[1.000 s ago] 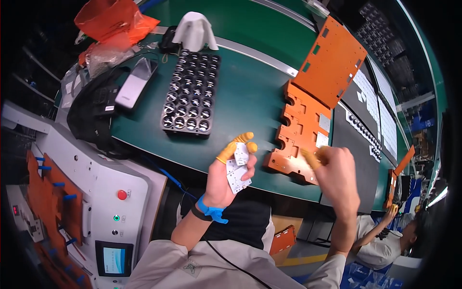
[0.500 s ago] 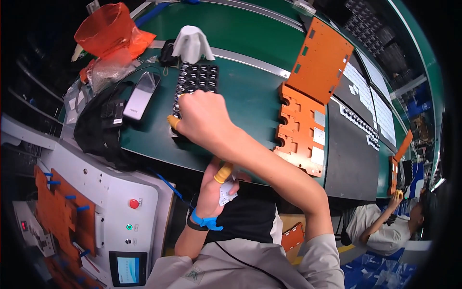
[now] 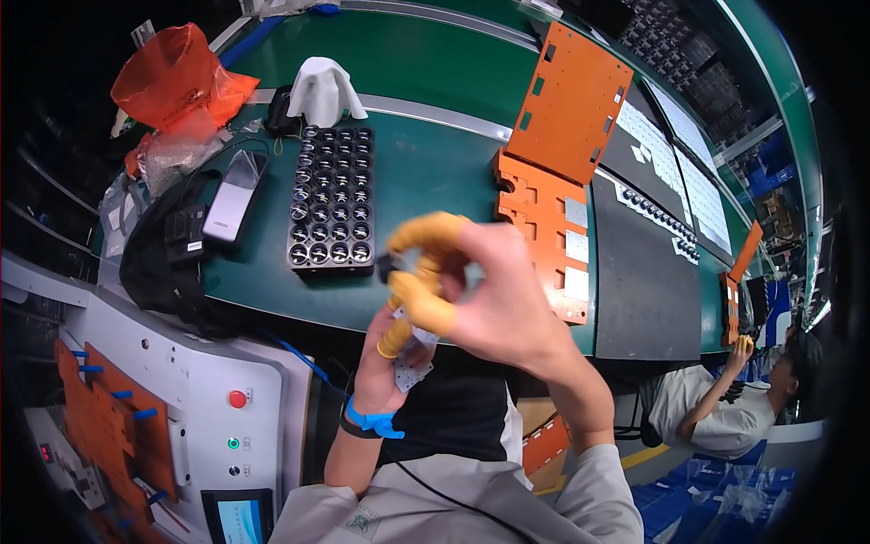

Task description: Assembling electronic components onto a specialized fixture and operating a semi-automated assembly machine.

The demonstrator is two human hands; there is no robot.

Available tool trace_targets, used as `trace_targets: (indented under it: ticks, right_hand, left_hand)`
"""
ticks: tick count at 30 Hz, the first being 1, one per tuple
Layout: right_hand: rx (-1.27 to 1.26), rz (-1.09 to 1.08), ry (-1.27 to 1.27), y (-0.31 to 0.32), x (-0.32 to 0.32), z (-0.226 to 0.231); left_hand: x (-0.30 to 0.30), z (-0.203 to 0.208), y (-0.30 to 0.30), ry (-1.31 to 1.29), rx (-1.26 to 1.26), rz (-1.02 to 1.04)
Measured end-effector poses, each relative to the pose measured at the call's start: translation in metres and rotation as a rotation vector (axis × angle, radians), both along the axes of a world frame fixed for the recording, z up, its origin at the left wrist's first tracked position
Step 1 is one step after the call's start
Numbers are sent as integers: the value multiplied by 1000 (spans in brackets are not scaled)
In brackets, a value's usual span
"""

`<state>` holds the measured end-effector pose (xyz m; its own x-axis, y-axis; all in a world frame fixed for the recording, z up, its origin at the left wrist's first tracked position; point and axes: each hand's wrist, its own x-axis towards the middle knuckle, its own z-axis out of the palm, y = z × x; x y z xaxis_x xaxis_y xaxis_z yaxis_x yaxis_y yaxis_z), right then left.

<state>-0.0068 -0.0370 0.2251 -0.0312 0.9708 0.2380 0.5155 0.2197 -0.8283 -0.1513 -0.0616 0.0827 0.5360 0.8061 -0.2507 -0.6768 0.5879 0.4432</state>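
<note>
Right hand (image 3: pixel 498 290) front and centre, blurred, yellow-capped fingers pinching small dark part (image 3: pixel 388 266)! Left hand (image 3: pixel 376 372) just below it, fingers curled round white plates (image 3: pixel 413 374); whether hands touch, cannot tell. Black tray (image 3: pixel 288 254) of shiny round pieces sits on green counter (image 3: pixel 435 163), left of right hand. Orange fixture (image 3: pixel 541 245) over on right, panel (image 3: pixel 573 104) raised behind, three pale plates (image 3: pixel 576 246) along right side, dark mat (image 3: pixel 648 290) beside it.

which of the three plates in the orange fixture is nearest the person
The lowest plate, at the near end of the orange fixture; the other two lie between it and the raised orange panel.
</note>
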Motion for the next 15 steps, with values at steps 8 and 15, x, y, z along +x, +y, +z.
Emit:
trace_targets:
  ticks: [8, 15]
  right_hand:
    - [-152, 56, 94, -58, 60, -29]
    - [-126, 117, 44, -67, 75, -39]
  left_hand:
    - [18, 22, 7, -27, 374, 4]
    - [29, 19, -1, 94, 515, 54]
